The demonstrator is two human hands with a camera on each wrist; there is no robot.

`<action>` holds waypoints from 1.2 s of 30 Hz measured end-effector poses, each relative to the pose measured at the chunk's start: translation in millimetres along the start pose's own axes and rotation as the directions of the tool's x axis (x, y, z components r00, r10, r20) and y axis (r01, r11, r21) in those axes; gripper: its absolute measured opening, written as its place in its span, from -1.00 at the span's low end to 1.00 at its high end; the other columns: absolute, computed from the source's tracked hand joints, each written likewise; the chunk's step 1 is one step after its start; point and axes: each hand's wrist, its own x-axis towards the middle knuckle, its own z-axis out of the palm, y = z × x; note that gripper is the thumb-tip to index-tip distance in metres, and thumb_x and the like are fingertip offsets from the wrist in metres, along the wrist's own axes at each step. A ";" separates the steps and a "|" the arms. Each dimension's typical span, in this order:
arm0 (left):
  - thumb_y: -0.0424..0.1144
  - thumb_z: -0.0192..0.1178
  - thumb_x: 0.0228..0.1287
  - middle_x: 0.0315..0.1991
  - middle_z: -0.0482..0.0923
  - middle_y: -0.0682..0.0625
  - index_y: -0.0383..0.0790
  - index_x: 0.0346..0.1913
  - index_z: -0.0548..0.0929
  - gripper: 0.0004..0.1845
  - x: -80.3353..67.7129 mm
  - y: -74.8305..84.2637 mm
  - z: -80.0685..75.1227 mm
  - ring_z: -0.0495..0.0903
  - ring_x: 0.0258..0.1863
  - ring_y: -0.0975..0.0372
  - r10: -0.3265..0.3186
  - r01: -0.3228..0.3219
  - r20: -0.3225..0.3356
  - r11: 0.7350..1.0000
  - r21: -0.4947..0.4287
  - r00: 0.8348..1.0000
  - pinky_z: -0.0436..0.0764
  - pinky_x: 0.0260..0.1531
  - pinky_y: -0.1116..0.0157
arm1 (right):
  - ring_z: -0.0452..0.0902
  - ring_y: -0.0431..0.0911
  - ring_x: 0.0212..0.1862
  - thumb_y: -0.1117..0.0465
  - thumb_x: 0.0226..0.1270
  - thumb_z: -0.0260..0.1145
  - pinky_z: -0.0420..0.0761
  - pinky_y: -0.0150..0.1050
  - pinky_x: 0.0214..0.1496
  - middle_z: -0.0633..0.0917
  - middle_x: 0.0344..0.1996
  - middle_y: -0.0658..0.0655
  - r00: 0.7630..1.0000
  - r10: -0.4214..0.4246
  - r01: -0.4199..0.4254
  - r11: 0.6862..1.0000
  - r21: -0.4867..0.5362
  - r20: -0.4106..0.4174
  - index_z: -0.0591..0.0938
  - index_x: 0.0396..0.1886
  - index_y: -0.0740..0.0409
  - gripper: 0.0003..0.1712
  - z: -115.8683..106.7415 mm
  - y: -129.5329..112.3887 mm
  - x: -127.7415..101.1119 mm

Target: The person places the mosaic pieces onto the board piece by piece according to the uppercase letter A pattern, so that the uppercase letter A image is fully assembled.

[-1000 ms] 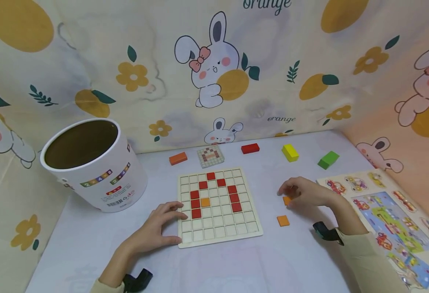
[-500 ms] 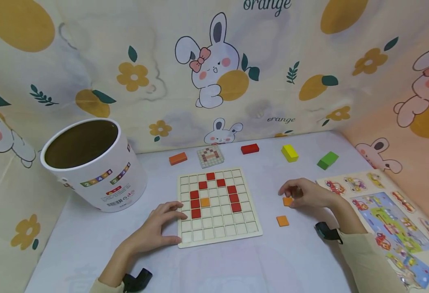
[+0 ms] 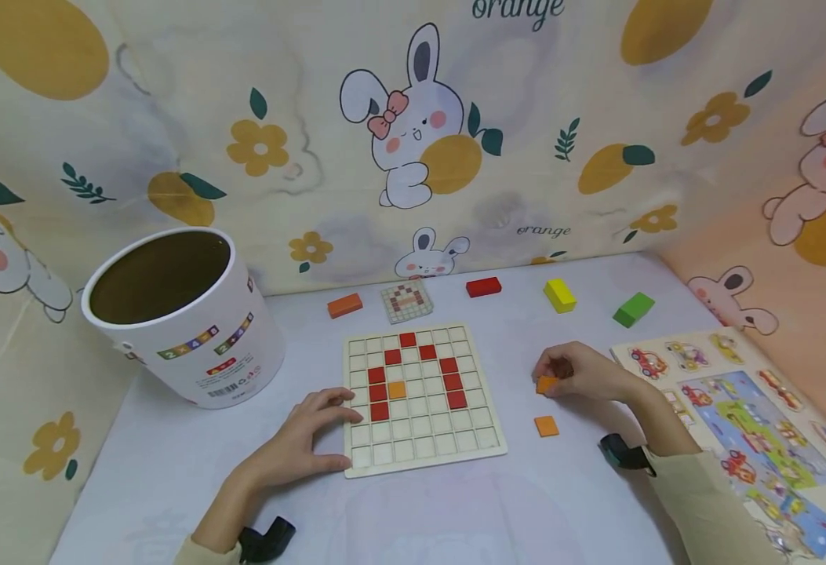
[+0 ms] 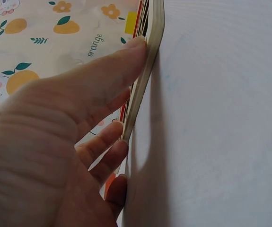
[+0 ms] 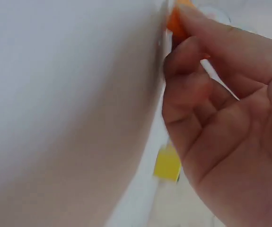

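In the head view a square grid board (image 3: 423, 451) lies on the table, with several red tiles (image 3: 378, 392) and one orange tile (image 3: 397, 390) in its cells. My left hand (image 3: 296, 439) rests at the board's left side, thumb and fingertips spread along the edge. The left wrist view shows the thumb (image 4: 126, 59) against the board's rim (image 4: 140, 80). To the right of the board, my right hand (image 3: 589, 373) pinches a second orange tile (image 3: 545, 384) between thumb and fingers, close over the table. Nearer to me lies a third orange tile (image 3: 547, 426).
Behind the board stand an orange block (image 3: 345, 305), a small pattern card (image 3: 407, 301), a red block (image 3: 483, 286), a yellow block (image 3: 560, 295) and a green block (image 3: 634, 310). A white bucket (image 3: 194, 345) is at left, a picture puzzle board (image 3: 656, 357) at right.
My right hand has closed its fingertips on the orange tile, which has shifted slightly left and is tilted. The left hand and the board stay in place.
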 end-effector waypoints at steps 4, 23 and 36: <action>0.13 0.50 0.00 0.39 0.31 0.09 0.21 0.10 0.63 -0.46 1.2 0.8 0.0 0.20 0.44 0.02 0.003 -0.003 0.005 1.000 0.002 1.000 0.12 0.32 -0.24 | 0.49 0.01 -0.28 0.37 0.25 0.41 0.55 -0.35 -0.29 0.61 -0.34 0.08 0.999 -0.042 0.043 0.998 0.039 -0.031 0.64 -0.19 0.23 -0.84 11.3 -19.3 17.8; 0.08 0.53 -0.02 0.39 0.31 0.08 0.19 0.10 0.64 -0.45 2.2 0.1 2.5 0.19 0.42 0.04 0.014 -0.014 -0.002 1.000 -0.010 1.000 0.15 0.31 -0.24 | 0.47 -0.12 -0.30 0.43 0.32 0.33 0.52 -0.27 -0.24 0.60 -0.43 -0.04 0.973 -0.173 0.194 0.972 -0.132 0.151 0.66 -0.28 0.12 -0.87 92.5 -118.4 109.3; 0.10 0.52 -0.01 0.39 0.31 0.09 0.20 0.10 0.64 -0.45 0.6 -1.6 1.1 0.20 0.43 0.02 0.013 -0.013 -0.005 1.000 -0.004 1.000 0.15 0.30 -0.24 | 0.47 -0.15 -0.33 0.38 0.26 0.41 0.52 -0.27 -0.24 0.62 -0.43 -0.05 0.977 -0.186 0.206 0.952 -0.227 0.108 0.71 -0.31 0.11 -0.91 99.8 -122.7 111.1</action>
